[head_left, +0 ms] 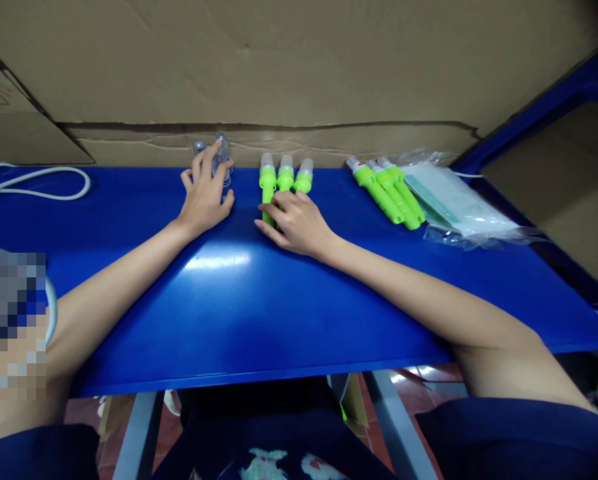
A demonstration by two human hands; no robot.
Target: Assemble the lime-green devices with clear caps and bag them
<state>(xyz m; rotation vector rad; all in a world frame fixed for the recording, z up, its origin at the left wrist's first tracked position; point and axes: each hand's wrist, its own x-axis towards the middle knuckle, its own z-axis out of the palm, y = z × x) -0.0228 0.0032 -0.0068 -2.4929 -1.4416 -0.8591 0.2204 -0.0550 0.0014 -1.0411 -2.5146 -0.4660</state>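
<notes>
Near the back edge of the blue table, my left hand (205,193) rests with fingers spread over several small clear plastic tubes or caps (223,150), partly hidden under the fingers. To its right lie three lime-green flashlight-like sticks (267,175) with clear tips, side by side and pointing at the cardboard. My right hand (293,220) lies over their lower ends, fingers loosely bent and apart, touching them from above. The hand hides most of the lower bodies of the middle and right sticks.
More lime-green sticks (389,190) lie in a group at the right, against a clear plastic bag (463,200) with white and green sheets. A cardboard wall (289,67) stands behind the blue table (239,320). A white cable (53,172) loops at the left.
</notes>
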